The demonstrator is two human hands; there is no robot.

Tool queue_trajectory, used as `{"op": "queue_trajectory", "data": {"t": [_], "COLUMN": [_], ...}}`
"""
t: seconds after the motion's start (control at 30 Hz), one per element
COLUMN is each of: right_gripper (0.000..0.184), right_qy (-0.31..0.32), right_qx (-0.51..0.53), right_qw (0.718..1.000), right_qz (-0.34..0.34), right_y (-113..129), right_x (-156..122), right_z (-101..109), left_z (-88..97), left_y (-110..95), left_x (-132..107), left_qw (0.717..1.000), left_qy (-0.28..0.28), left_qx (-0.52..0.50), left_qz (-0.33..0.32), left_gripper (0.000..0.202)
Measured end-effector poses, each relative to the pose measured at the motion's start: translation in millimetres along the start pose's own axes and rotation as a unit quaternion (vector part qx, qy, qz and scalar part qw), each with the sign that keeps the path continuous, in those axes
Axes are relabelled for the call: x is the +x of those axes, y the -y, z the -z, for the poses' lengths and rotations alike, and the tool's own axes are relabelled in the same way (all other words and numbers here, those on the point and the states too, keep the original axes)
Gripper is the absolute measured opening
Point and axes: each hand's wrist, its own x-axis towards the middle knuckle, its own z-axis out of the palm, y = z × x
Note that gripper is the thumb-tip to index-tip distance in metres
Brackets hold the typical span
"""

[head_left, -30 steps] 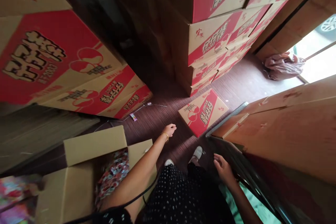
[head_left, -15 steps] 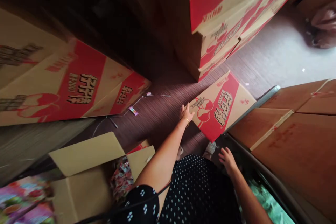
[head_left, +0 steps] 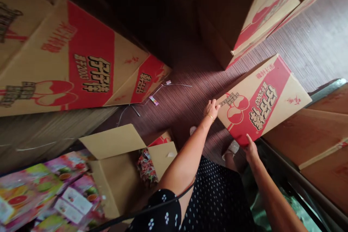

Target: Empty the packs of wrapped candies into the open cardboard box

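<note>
A tan and red cardboard box point(head_left: 268, 98) with lollipop pictures and printed characters is tilted in front of me, to the right. My left hand point(head_left: 212, 110), with a bracelet at the wrist, grips its left edge, fingertips over the edge. At the near lower corner is my right hand point(head_left: 251, 149), thumb up against the printed face and the other fingers mostly hidden under the box. Both hands are closed on the box. To my left stands an open carton point(head_left: 116, 181), flaps spread, with wrapped small items point(head_left: 147, 168) at its inner side.
Matching printed cartons stand at left point(head_left: 89, 69) and upper right point(head_left: 261, 25). Brown taped boxes point(head_left: 307, 141) rest at right above a dark-edged rack. Colourful fruit-printed packs point(head_left: 35, 188) lie lower left. Strap scraps and a small wrapper point(head_left: 153, 100) litter the dark floor point(head_left: 179, 105).
My right hand has come up from apart, fingers spread, to the box's near corner. My left hand stays at the left edge. The view has shifted, and the box appears larger and further right.
</note>
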Motion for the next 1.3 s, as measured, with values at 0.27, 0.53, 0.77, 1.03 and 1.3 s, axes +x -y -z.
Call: {"op": "queue_trajectory", "data": {"t": [0.27,0.53,0.77,1.03,1.3], "right_gripper": [0.085,0.089,0.071,0.075,0.097], "right_qy": [0.030,0.049,0.018,0.087,0.283], "right_qx": [-0.066,-0.075,-0.072,-0.112,-0.287], "right_qw": [0.997,0.996,0.994,0.981,0.855], "right_qz": [0.006,-0.028,0.081,0.131,0.326], "right_y": [-21.9,-38.2,21.9,31.1,39.8], "right_x": [-23.7,-33.5,6.3,-78.5,-158.2], "right_z": [35.4,38.8,15.2,-11.2,-95.9], "left_z": [-45.7,-75.5,-84.3,-18.9,66.1], "left_y": [70.9,117.2,124.0,165.0,235.9], "left_x": [-89.7,-119.2,-113.3,-78.7,-2.9], "left_qw": [0.995,0.978,0.975,0.957,0.915], "left_qy": [0.015,-0.077,-0.112,-0.111,-0.127], "left_qx": [-0.067,-0.105,-0.144,-0.213,-0.287], "left_qz": [0.068,0.160,0.128,0.165,0.252], "left_gripper": [0.049,0.033,0.027,0.021,0.033]}}
